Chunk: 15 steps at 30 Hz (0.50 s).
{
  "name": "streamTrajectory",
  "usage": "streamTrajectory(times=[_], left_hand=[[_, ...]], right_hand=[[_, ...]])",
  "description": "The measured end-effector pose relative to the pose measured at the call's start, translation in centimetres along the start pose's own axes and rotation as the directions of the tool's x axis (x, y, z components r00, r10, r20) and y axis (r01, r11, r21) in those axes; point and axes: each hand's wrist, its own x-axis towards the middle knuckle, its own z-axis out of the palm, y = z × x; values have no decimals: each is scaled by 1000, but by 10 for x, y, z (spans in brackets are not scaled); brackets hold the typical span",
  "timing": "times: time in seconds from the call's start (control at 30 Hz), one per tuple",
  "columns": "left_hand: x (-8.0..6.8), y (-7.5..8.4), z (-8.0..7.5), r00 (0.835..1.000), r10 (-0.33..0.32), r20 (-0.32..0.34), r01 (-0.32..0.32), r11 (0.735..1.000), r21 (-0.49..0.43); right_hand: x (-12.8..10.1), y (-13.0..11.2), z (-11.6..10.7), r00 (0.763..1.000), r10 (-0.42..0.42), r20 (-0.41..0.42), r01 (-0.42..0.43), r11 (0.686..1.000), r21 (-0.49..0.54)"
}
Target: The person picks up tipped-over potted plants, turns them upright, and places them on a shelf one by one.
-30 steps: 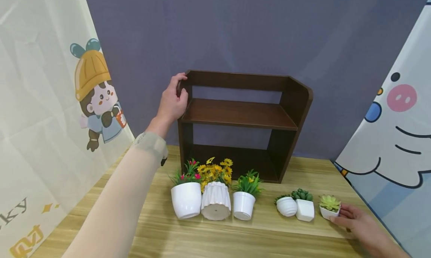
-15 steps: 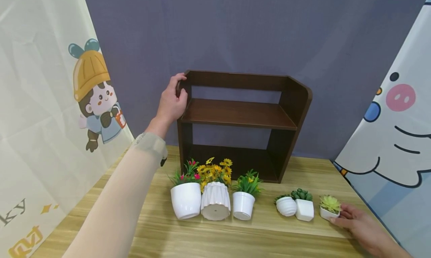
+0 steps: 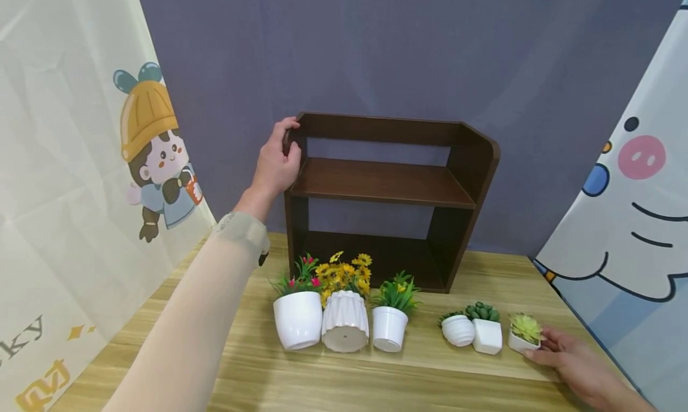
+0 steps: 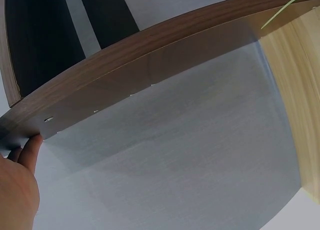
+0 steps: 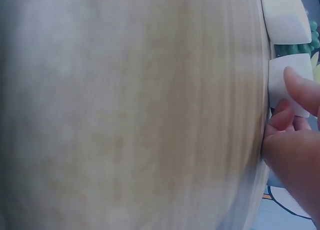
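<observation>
Right, left hand (image 3: 275, 161) is up on the dark wooden shelf unit (image 3: 384, 185), fingers curled over the top-left corner and thumb on the side panel, so it's got a proper grip on the frame. Left wrist view backs that up: fingertips sit against the panel edge.

Right hand (image 3: 564, 355) is low on the tabletop (image 3: 430, 382), thumb and fingers closed around the small square white pot w/ the yellow-green succulent (image 3: 524, 334). Pot sits at the far right end of the row, near the tabletop's right edge, just beside the square pot of dark green succulent (image 3: 486, 329). Can't tell if the two touch, or if the held pot is tilted or off the wood at all.

Next along: a little round ribbed pot (image 3: 457, 329), then a gap, then three bigger ones in front of the shelf: green grass pot (image 3: 390, 323), ribbed pot w/ yellow flowers (image 3: 344, 316), round pot w/ pink blooms (image 3: 297, 315).

Risks, as I read it: the grip looks like a fingertip pinch on a smooth pot, so it could slip or tip on the way up. Swinging left could clip the neighbour, they're packed tight. And the shelf is open-backed, so a pot pushed too deep may drop off the rear.
</observation>
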Motion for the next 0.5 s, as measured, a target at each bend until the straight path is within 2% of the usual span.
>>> streamTrajectory(times=[0.2,0.5], left_hand=[[1,2,4,1000,10,5,-10,1000,-4],[-2,2,0,1000,-5,1,5,1000,4]], right_hand=[[-1,4,2,999,-23,-26,22,999,-45],[0,2,1,999,-39,-27,37,996,-77]])
